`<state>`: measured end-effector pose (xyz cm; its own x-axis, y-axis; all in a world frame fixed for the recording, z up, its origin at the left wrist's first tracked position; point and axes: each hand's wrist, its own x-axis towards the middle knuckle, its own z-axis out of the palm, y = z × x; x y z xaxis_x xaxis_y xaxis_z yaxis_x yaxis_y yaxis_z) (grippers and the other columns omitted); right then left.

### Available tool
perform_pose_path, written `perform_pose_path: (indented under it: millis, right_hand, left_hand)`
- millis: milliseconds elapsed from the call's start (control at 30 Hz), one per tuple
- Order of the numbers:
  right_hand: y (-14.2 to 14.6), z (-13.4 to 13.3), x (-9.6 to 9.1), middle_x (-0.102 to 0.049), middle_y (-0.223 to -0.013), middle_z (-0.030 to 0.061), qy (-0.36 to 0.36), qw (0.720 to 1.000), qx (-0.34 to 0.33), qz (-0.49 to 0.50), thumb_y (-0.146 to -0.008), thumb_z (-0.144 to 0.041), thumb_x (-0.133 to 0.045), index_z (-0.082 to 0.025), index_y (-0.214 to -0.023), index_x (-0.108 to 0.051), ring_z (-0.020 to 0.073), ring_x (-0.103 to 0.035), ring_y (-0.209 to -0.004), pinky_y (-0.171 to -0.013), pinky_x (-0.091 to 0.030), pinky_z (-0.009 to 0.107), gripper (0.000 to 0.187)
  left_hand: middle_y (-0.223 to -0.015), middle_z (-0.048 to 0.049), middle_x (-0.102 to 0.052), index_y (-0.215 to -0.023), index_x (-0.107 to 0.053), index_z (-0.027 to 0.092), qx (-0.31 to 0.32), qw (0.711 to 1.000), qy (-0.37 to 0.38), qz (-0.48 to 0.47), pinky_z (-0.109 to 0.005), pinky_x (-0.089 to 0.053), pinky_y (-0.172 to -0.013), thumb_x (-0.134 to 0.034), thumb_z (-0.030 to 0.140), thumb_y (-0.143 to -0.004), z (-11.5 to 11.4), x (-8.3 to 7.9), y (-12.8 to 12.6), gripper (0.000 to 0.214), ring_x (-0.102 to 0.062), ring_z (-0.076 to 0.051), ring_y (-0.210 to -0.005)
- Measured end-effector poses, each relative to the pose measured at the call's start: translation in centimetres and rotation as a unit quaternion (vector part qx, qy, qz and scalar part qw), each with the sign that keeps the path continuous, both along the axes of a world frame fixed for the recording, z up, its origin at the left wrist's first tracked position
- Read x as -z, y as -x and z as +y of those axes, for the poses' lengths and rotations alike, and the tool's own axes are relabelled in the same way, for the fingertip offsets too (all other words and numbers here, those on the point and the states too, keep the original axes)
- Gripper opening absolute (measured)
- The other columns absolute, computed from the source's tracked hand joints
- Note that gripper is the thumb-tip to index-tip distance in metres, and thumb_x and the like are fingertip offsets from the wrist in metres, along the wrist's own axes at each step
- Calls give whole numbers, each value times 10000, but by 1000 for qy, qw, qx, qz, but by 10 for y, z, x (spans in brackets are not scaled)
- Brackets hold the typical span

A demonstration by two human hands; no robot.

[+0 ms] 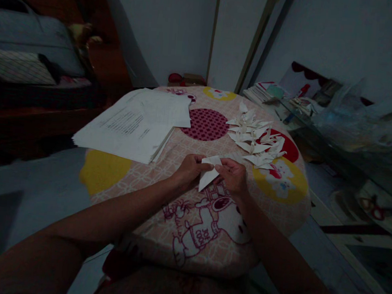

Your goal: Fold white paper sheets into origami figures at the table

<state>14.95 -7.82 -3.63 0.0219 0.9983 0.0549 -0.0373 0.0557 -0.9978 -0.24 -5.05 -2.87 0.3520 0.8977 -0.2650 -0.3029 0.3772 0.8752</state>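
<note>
A small folded piece of white paper (209, 175) is held just above the cloth-covered round table (160, 176). My left hand (191, 168) pinches its left edge, thumb on top and fingers behind. On the opposite side my right hand (234, 176) grips the paper between thumb and fingers. The two thumbs lie close together near the paper's middle. Beyond my right hand lies a cluster of folded white paper figures (255, 145) with pointed tips, resembling paper cranes. To the far left rests a thick stack of paper sheets (126, 125), the top ones printed.
Right of the table stands a glass-topped cabinet (306, 121) with a plastic bag (350, 118), piled books (263, 93) and a red-handled pair of scissors (372, 208) lower down. A wooden bench (104, 62) holding bags is at the left. The room is dim.
</note>
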Motion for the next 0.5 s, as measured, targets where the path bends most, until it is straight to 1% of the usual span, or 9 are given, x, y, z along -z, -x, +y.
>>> perform_pose_path:
  millis: [133, 233, 400, 500]
  right_hand:
    - [-1, 0, 3, -704, -603, -4, -11, 1000, 24, -7, -707, -430, -769, -166, -923, -769, 129, -603, -411, -386, -497, 228, 341]
    - [-2, 0, 3, -700, -581, -1, -14, 999, 31, -16, -719, -385, -761, -169, -921, -787, 143, -623, -413, -385, -492, 230, 297]
    - [-3, -3, -2, -750, -672, 23, -50, 997, 27, -56, -754, -315, -705, -179, -881, -807, 140, -643, -457, -436, -510, 235, 212]
    - [-5, -3, -4, -780, -752, 42, -102, 988, 26, -117, -785, -286, -661, -182, -901, -814, 151, -678, -539, -509, -541, 248, 219]
  left_hand:
    - [-555, -44, -646, -643, -653, 110, 0, 1000, 10, -3, -235, -376, -477, -777, 158, -585, 1, 0, 1, 145, -559, -122, -466]
    - [-567, -48, -662, -634, -673, 109, 10, 1000, 18, -19, -237, -400, -496, -790, 160, -572, 1, -2, 2, 142, -571, -125, -481]
    - [-553, -40, -664, -612, -694, 113, 17, 999, 29, -24, -237, -411, -505, -788, 134, -541, 3, -4, 4, 120, -575, -126, -480]
    - [-586, -51, -689, -650, -728, 107, 18, 999, 28, -22, -241, -425, -519, -773, 123, -524, 5, -4, 5, 135, -590, -132, -496]
